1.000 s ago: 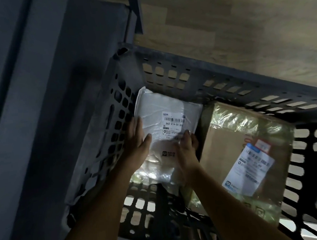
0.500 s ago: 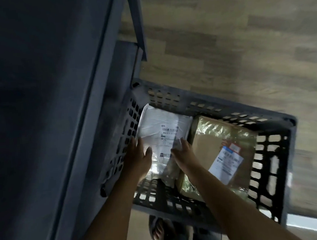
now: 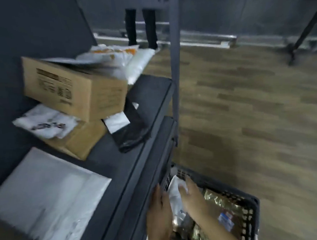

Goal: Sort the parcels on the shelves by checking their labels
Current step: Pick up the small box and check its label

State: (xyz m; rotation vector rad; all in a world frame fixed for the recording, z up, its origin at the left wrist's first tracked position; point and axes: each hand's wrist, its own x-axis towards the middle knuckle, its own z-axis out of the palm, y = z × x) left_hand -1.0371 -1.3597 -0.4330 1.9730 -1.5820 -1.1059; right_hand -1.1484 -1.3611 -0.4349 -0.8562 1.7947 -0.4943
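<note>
Head cam, lower right: bag (image 3: 174,194) upright in crate (image 3: 252,206), against its left wall. Left hand (image 3: 159,215) flat on bag's side, fingers straight; right hand (image 3: 191,196) curled over top, prob. tipping it for label read. Box (image 3: 74,88) upper left, on shelf (image 3: 152,96).

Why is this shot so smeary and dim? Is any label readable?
Head view: motion blur smears everything, so print on the cardboard box and the white parcel in the right hand is unreadable; lighting is dim, the shelf nearly black.
</note>
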